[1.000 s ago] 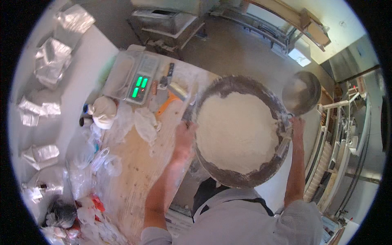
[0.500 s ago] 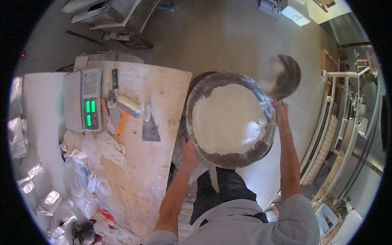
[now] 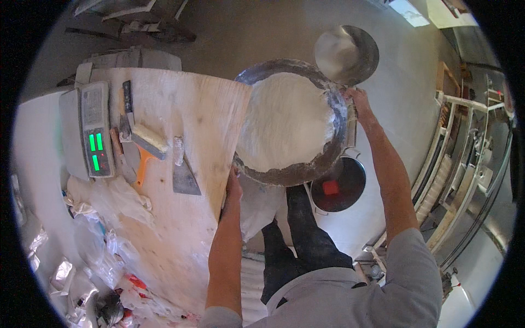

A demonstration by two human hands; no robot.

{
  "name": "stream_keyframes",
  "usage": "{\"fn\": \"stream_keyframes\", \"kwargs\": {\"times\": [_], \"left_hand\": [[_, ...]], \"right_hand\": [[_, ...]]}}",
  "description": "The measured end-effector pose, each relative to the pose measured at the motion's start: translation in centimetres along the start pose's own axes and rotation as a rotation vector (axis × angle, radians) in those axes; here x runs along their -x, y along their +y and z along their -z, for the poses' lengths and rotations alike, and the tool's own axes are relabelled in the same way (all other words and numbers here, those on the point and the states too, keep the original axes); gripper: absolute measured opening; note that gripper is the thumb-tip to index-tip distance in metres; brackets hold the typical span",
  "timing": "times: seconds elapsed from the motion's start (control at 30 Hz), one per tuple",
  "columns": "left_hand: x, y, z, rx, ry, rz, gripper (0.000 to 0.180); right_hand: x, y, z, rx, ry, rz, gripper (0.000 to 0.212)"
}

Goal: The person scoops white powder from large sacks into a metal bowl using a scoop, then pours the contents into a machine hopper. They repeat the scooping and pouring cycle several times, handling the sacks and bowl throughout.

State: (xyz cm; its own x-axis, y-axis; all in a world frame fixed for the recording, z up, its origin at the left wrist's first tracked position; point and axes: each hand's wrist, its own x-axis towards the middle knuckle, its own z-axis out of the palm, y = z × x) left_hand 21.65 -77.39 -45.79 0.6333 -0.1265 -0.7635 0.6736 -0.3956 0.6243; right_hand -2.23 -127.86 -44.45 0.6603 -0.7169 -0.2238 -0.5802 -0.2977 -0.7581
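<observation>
A wide, dark metal basin (image 3: 320, 174) is heaped with white powder (image 3: 287, 120) that looks like flour. At its lower left rim, near the table edge, is my left hand (image 3: 233, 186), closed, with its fingertips hidden. My right hand (image 3: 355, 98) grips the basin's right rim. Just beyond that hand a smaller round metal bowl (image 3: 346, 54), dusted whitish inside, touches or nearly touches the basin; whether my right hand also holds it I cannot tell.
The wooden table (image 3: 208, 115) on my left holds a digital scale (image 3: 97, 131), an orange-handled brush (image 3: 147, 145), a scraper (image 3: 186, 177) and plastic bags (image 3: 109, 246). A pot (image 3: 350, 191) with a red patch inside stands below the basin. Racks (image 3: 454, 158) line the right.
The basin has moved away from me and slightly left, its left edge now beside the table corner. Both hands and the smaller bowl moved with it, uncovering the pot. The view shifted slightly.
</observation>
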Motion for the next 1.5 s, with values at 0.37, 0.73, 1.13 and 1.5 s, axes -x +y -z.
{"fn": "stream_keyframes", "kwargs": {"times": [0.37,0.73,1.13,1.5], "left_hand": [[5.2,-4.1,0.4,-0.236,0.351,-0.291,0.043],[13.9,-11.7,9.6,-0.172,0.185,0.152,0.044],[17.3,-9.8,9.1,-0.059,0.092,0.249,0.042],[18.6,-9.7,9.1,-0.031,-0.017,0.230,0.045]], "right_hand": [[12.4,-9.9,6.5,-0.085,-0.073,-0.088,0.024],[7.0,-15.1,-5.2,0.890,-0.440,0.493,0.012],[-1.5,-13.2,-10.6,0.975,-0.300,0.471,0.015],[6.3,-10.6,-13.3,0.884,-0.384,0.360,0.016]]}}
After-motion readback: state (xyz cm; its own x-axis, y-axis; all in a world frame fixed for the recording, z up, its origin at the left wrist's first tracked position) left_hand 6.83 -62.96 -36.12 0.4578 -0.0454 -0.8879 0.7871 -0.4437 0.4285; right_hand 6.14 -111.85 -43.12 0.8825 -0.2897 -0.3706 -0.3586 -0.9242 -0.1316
